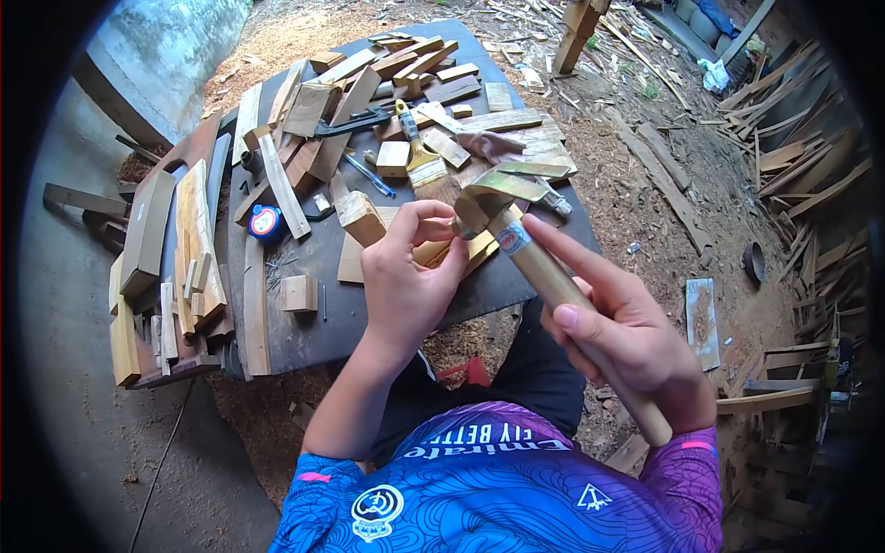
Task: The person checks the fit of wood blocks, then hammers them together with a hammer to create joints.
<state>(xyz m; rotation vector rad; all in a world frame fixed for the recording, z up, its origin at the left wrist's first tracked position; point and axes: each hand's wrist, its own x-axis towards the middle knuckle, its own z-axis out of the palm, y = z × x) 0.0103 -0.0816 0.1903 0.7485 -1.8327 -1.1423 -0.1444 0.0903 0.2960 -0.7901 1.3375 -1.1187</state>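
Observation:
My right hand [627, 327] is wrapped round the wooden handle of a claw hammer [548, 276], its index finger stretched along the handle. The hammer's metal head points up and left, close to the fingertips of my left hand [410, 276]. Those fingers are pinched together above pieces of wood; what they hold, if anything, is hidden. Beside my left hand a wooden block [359, 219] rests on the dark table [479, 300]. A small wooden cube [298, 293] and some loose nails [275, 269] lie to its left.
Wood offcuts [355, 97] are piled across the table's back. A paintbrush [426, 166], a blue pen [371, 175] and a blue-and-red tape measure [265, 222] lie among them. Boards [195, 249] stand at left; scrap wood [820, 184] is stacked at right.

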